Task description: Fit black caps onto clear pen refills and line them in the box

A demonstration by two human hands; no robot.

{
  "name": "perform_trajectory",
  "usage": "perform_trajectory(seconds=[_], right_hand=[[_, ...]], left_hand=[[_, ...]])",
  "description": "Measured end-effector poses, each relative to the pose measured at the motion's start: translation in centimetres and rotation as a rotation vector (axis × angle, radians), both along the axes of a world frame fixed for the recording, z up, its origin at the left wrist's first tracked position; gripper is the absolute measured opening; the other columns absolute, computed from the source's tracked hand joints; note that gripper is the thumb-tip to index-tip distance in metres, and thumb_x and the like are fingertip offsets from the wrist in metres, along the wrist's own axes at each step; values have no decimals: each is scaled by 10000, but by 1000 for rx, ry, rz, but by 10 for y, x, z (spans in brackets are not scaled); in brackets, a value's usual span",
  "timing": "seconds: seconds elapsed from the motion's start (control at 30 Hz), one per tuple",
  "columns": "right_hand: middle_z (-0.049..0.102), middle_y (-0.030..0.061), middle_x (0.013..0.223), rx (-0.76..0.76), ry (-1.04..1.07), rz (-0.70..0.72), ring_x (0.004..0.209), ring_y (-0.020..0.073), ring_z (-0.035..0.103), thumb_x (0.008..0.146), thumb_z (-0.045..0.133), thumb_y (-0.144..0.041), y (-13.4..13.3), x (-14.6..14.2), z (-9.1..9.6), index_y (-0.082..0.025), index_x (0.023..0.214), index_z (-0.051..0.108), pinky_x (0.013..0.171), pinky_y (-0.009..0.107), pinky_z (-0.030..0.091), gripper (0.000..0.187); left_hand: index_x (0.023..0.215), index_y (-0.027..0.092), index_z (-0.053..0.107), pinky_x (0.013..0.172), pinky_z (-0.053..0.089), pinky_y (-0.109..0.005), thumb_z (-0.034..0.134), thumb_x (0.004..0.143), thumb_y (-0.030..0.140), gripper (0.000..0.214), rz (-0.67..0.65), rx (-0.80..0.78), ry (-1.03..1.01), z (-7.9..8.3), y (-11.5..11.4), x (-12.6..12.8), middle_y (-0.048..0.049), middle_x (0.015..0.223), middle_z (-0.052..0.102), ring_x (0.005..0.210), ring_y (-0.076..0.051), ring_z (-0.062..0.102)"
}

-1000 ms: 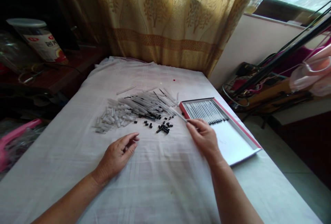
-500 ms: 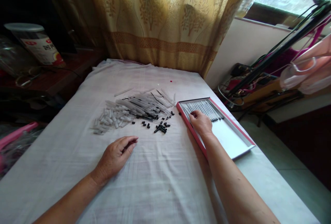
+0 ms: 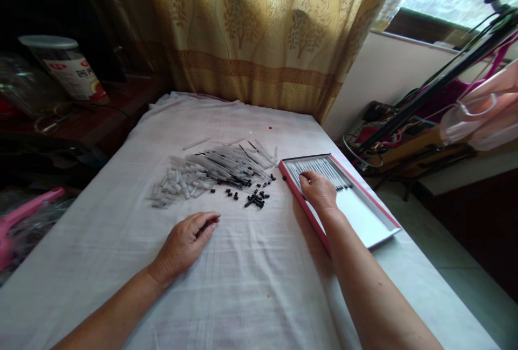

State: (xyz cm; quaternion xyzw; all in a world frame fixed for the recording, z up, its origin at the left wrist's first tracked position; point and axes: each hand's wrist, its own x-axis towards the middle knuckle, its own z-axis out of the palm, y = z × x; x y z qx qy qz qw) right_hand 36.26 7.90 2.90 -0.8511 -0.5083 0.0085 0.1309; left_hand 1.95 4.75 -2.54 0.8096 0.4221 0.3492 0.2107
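Observation:
My left hand rests on the cloth with loosely curved fingers, a gap between thumb and index finger, and nothing visible in it. Over the left side of a shallow red-edged box, my right hand has its fingers pinched together. What they hold, if anything, is hidden. Slim pale sticks with black ends, like pen refills, lie side by side in the box beside the right hand. A pile of clear and dark thin tubes lies left of the box, with short clear caps and small black caps nearby.
A white cloth covers the table. At the left are a lidded jar on a brown cabinet and a pink handle. A gold curtain hangs behind. To the right is a slanted black pole.
The view has shifted slightly, moving the scene a little to the right. Both hands keep nearly the same places, the right still pinched over the box.

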Motion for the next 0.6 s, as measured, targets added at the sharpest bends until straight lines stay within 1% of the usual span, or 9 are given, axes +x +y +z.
perform_trajectory(seconds=[0.07, 0.13, 0.2, 0.27, 0.4, 0.5, 0.6], right_hand=[[733, 69, 1043, 58, -12, 60, 941, 247, 660, 907, 482, -342, 3, -11, 5, -247, 1027, 746, 722, 299, 429, 305], [730, 55, 1035, 78, -11, 158, 924, 229, 662, 910, 501, -349, 8, -26, 7, -257, 1029, 743, 731, 288, 431, 285], [727, 50, 1039, 55, -6, 247, 902, 217, 665, 912, 513, -340, 15, -43, 5, -260, 1028, 740, 729, 281, 435, 267], [726, 48, 1056, 22, -3, 294, 907, 213, 665, 911, 522, -333, 24, -58, 0, -262, 1042, 730, 734, 279, 442, 256], [720, 57, 1104, -12, 1, 304, 968, 219, 657, 896, 553, -341, 40, -75, -13, -254, 1102, 703, 773, 284, 454, 270], [727, 79, 1080, -22, 4, 289, 959, 235, 664, 889, 564, -343, 49, -79, -18, -231, 1040, 725, 769, 295, 459, 248], [742, 77, 1019, -21, 23, 266, 918, 232, 676, 892, 555, -334, 51, -80, -16, -234, 970, 744, 759, 293, 460, 227]], left_hand=[[1037, 225, 695, 791, 585, -272, 513, 917, 346, 250, -8, -3, -5, 0, 0, 0, -33, 963, 766, 866, -180, 725], [1034, 225, 695, 791, 583, -271, 515, 917, 344, 246, -14, -4, -4, -1, 1, 0, -31, 961, 767, 868, -180, 725], [1032, 225, 695, 795, 580, -273, 517, 917, 340, 241, -14, -5, 3, -2, 1, 0, -30, 962, 767, 873, -180, 725], [1035, 224, 695, 802, 578, -276, 520, 916, 333, 238, -14, -9, 9, -2, 1, 0, -30, 969, 767, 881, -182, 724], [1043, 223, 694, 806, 575, -272, 518, 914, 319, 239, -21, -42, 2, -1, 1, -1, -31, 969, 767, 881, -179, 724], [1043, 224, 696, 799, 575, -266, 520, 911, 314, 237, -23, -67, -13, -1, 1, -1, -30, 962, 767, 874, -177, 724], [1040, 226, 699, 800, 576, -269, 522, 907, 315, 239, -25, -82, -21, 0, 2, -1, -31, 960, 767, 871, -179, 723]])
